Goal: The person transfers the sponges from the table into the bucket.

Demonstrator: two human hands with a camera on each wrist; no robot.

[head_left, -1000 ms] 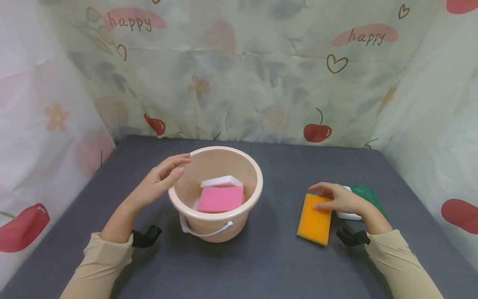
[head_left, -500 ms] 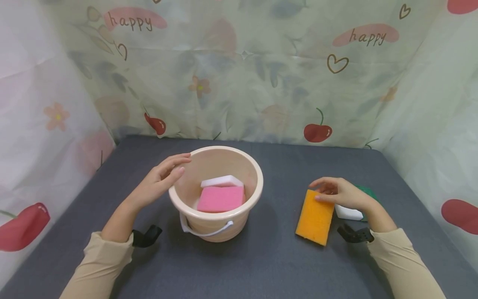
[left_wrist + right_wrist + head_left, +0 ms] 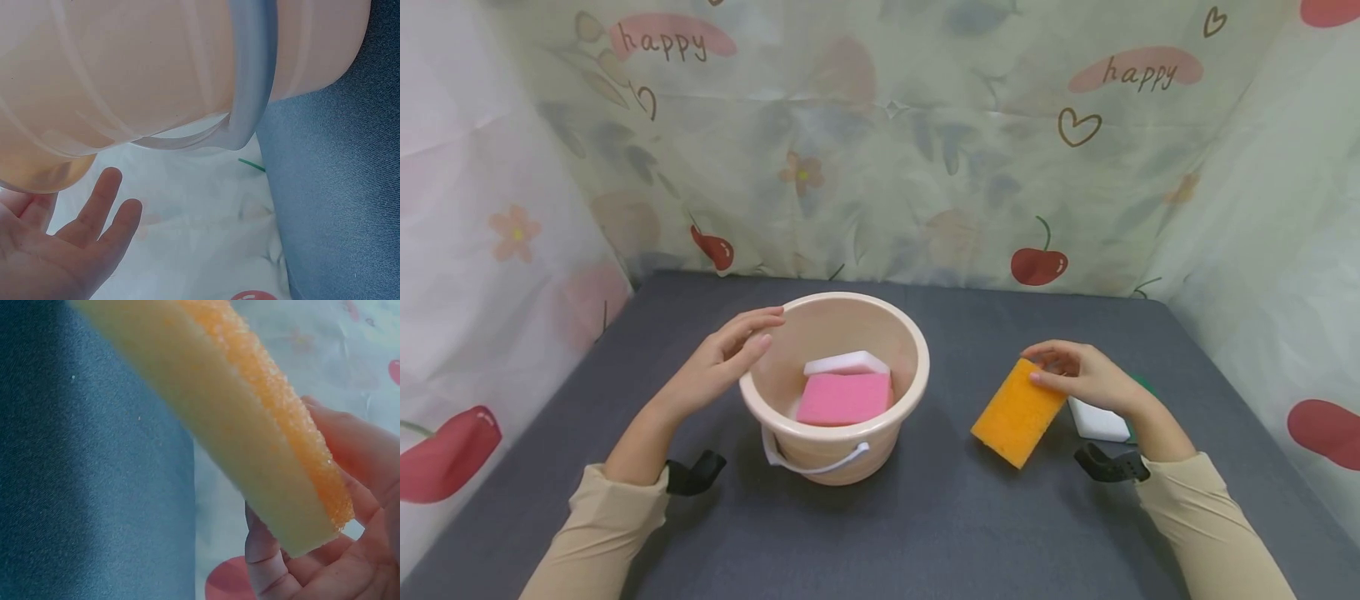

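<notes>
A beige bucket (image 3: 835, 454) with a pale handle (image 3: 820, 468) stands left of the middle of the table. Inside it lie a pink sponge (image 3: 844, 400) and a white block with a pinkish tint (image 3: 846, 363). At the bucket's left rim is my left hand (image 3: 718, 362), fingers relaxed and fingertips right by the edge; the left wrist view has these fingers (image 3: 103, 206) spread beside the bucket wall. My right hand (image 3: 1086, 379) pinches an orange sponge (image 3: 1018, 414) by its upper corner, tilted over the table. From the side, the sponge shows a pale yellow layer (image 3: 206, 425) under the orange one.
Partly behind my right hand and wrist, a white block (image 3: 1099, 422) and a green item (image 3: 1142, 385) lie on the dark table (image 3: 925, 533). Patterned curtains (image 3: 895, 167) enclose the table at the back and both sides.
My right hand has lifted the orange sponge off the table; it now tilts with its lower end swung toward the bucket. The left hand and bucket have stayed put.
</notes>
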